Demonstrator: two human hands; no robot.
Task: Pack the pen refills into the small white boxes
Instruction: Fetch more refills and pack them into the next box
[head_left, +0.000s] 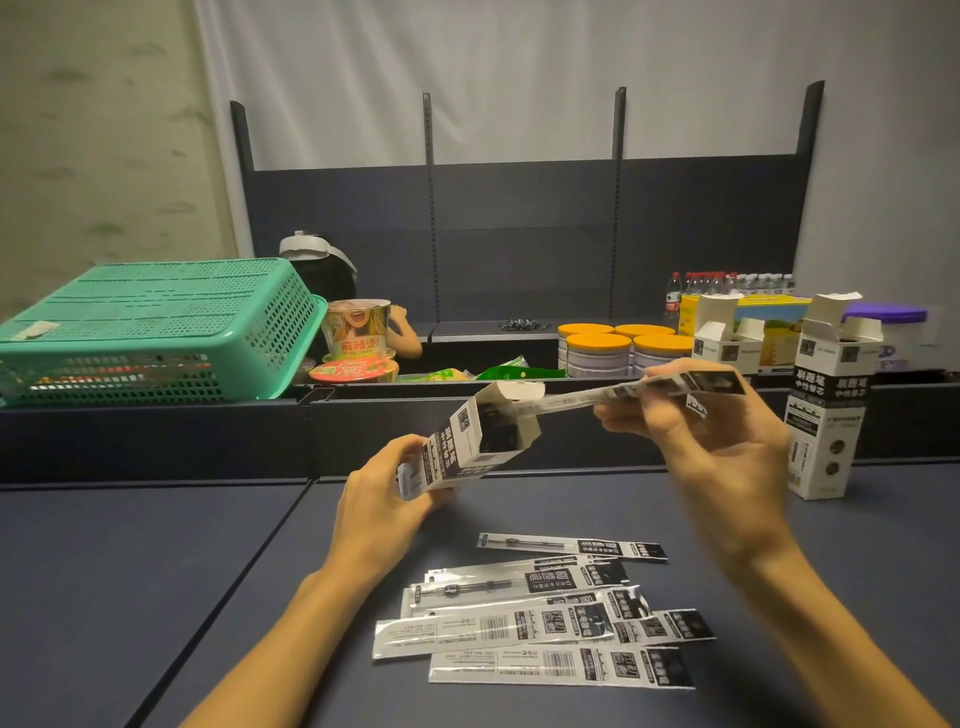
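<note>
Nearest you, a loose pile of pen refills (540, 618) in their clear sleeves lies on the dark table (130, 571), fanned out and overlapping; none of these is packed yet, so most of the work looks to be ahead of you.

Just beyond the pile and to its left, your left hand (382, 506) grips the lower end of a small white box (457, 447), fingers curled round it, holding it tilted with its open mouth and raised flaps turned toward your other hand. Beyond the pile to the right, your right hand (701, 415) pinches a bundle of sleeved refills (623, 392); their far tip sits at the box's mouth, apparently just entering. How many refills are already inside cannot be told.

Farther back from the pile on the right, a second white box (826, 410) stands upright with its top flaps open, and a third (727, 338) sits behind it, also open. Neither is closed, so by my reading no box is finished yet.
</note>
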